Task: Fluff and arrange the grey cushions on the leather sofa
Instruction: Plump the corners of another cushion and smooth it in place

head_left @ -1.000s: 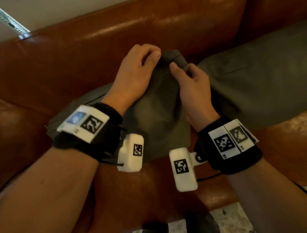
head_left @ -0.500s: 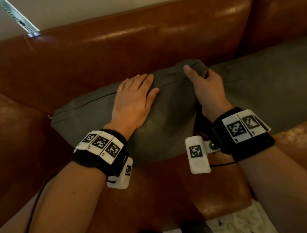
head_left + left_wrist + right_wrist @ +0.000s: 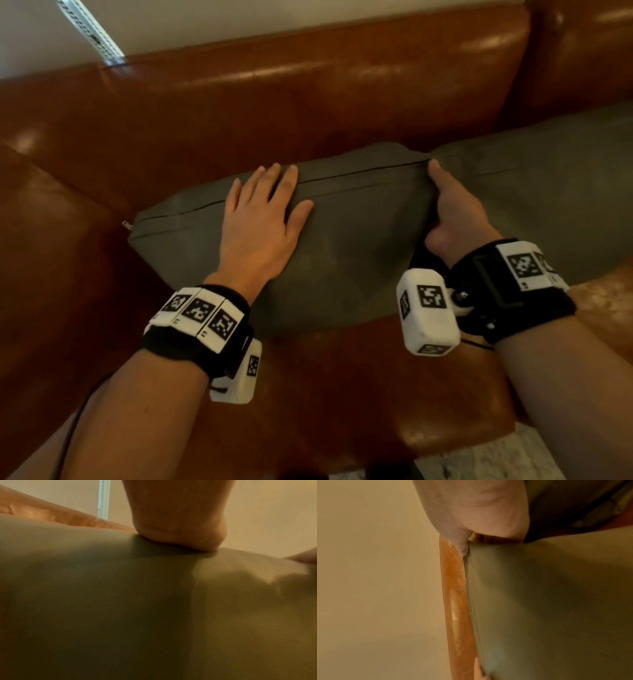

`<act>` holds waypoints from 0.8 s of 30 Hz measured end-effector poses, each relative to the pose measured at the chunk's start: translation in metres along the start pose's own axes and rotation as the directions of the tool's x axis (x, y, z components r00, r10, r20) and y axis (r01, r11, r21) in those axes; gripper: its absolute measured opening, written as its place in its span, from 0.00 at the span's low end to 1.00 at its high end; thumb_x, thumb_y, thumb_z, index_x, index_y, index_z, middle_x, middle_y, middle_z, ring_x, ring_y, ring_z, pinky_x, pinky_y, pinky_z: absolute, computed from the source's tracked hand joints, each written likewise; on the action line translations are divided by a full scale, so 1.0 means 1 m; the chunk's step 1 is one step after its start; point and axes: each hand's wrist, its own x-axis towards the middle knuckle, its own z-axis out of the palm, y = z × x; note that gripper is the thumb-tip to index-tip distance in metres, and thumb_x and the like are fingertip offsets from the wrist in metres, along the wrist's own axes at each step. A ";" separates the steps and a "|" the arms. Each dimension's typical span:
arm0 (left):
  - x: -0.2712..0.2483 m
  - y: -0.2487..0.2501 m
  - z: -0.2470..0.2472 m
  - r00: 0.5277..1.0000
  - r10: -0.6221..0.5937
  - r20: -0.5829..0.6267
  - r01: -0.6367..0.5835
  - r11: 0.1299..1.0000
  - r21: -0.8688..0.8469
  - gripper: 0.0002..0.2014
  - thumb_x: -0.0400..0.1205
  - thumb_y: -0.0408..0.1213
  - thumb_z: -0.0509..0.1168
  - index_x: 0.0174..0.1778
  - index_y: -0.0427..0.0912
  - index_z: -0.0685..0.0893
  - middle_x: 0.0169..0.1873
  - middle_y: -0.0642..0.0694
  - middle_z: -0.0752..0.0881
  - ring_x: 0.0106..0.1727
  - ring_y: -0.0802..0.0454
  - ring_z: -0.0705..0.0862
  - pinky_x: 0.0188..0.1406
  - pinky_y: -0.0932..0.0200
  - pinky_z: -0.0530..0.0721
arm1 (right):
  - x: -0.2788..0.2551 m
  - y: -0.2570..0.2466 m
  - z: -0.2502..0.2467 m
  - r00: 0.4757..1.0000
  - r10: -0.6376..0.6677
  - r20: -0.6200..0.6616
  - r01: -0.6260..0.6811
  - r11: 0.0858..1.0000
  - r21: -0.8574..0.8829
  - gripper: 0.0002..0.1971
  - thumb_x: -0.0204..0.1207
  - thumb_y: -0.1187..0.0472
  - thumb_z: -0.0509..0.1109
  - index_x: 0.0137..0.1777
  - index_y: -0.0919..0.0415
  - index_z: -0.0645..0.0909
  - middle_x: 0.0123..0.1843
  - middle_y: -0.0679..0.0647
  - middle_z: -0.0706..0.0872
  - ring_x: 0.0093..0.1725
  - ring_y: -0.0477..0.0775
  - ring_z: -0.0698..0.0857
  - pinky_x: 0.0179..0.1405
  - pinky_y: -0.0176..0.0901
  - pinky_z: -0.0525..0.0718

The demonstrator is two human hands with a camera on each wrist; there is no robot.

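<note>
Plump grey fabric cushion (image 3: 342,246) lying along the seat of the glossy brown leather sofa (image 3: 308,102), leaning back against the backrest, zip seam running along the upper edge. Second grey cushion (image 3: 548,192) just beside it on the right, corners touching or nearly so.

Left hand (image 3: 260,219) laid flat on the near cushion's front face, fingers (image 3: 274,178) straight and slightly spread, reaching up to the seam; palm heel pressing into the fabric in the left wrist view. Right hand (image 3: 452,209) set against the cushion's right end, thumb up along the corner, the other fingers hidden between the two cushions; whether curled into the fabric or lying straight, cannot tell.

Probably mid-plump, squeezing or squaring the cushion into place.

Risks from here:
- Pressing too hard with the flat palm: filling pushed aside, a hollow left in the face instead of loft.
- Slick leather under smooth fabric: cushion liable to slide forward off the seat edge once released, especially if left leaning shallow.
- Pushing inward from the right end: neighbouring cushion nudged out of line, or the near one skewed leftward.
- Tugging at the corner: zip seam strained, or corner left pinched and crumpled.
</note>
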 end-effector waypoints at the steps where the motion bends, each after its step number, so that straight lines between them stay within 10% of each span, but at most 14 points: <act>1: -0.005 -0.007 0.001 1.000 -0.023 0.003 0.023 1.000 -0.004 0.31 0.86 0.61 0.38 0.84 0.51 0.57 0.83 0.46 0.63 0.84 0.46 0.58 0.83 0.43 0.50 | -0.002 -0.001 -0.007 1.000 0.017 0.017 -0.017 0.998 0.054 0.21 0.80 0.45 0.69 0.63 0.61 0.80 0.53 0.58 0.91 0.53 0.59 0.90 0.57 0.55 0.86; 5: -0.014 -0.015 -0.010 0.992 -0.125 -0.016 0.124 0.991 -0.042 0.33 0.85 0.62 0.35 0.84 0.51 0.56 0.84 0.44 0.60 0.85 0.43 0.54 0.84 0.39 0.48 | -0.011 0.004 -0.033 0.997 -0.066 0.035 0.069 0.995 -0.071 0.25 0.85 0.41 0.57 0.71 0.58 0.76 0.58 0.53 0.89 0.59 0.53 0.88 0.66 0.51 0.81; 12: 0.007 0.098 -0.023 0.995 0.102 -0.008 -0.102 0.991 -0.089 0.45 0.79 0.71 0.50 0.86 0.46 0.48 0.86 0.43 0.52 0.86 0.44 0.48 0.84 0.40 0.45 | -0.047 0.046 -0.029 0.965 -0.064 0.254 0.108 0.981 -0.163 0.16 0.88 0.55 0.56 0.59 0.54 0.86 0.55 0.48 0.91 0.59 0.48 0.88 0.62 0.45 0.84; 16: 0.013 0.099 -0.026 0.993 0.033 -0.111 -0.041 0.996 -0.073 0.29 0.88 0.51 0.51 0.84 0.44 0.57 0.82 0.43 0.65 0.83 0.44 0.61 0.83 0.41 0.56 | -0.045 0.058 -0.043 0.954 -0.150 0.258 0.197 0.966 -0.166 0.16 0.88 0.59 0.56 0.66 0.60 0.82 0.59 0.54 0.89 0.57 0.50 0.88 0.52 0.36 0.88; 20: -0.008 0.089 -0.057 0.980 -0.015 -0.197 -0.028 0.977 -0.212 0.23 0.90 0.44 0.49 0.83 0.45 0.63 0.74 0.45 0.77 0.74 0.45 0.76 0.72 0.45 0.74 | -0.016 0.102 -0.068 0.995 -0.061 -0.082 0.027 0.930 -0.367 0.14 0.86 0.57 0.61 0.68 0.58 0.78 0.64 0.55 0.84 0.61 0.54 0.82 0.57 0.44 0.81; 24: -0.035 0.063 -0.082 0.964 -0.111 -0.242 0.041 0.961 -0.274 0.24 0.89 0.46 0.49 0.82 0.46 0.63 0.53 0.40 0.87 0.47 0.42 0.85 0.44 0.45 0.83 | 0.000 0.138 -0.069 0.953 0.295 0.073 -0.250 0.898 -0.363 0.18 0.86 0.54 0.62 0.73 0.58 0.75 0.69 0.57 0.83 0.64 0.56 0.84 0.57 0.51 0.84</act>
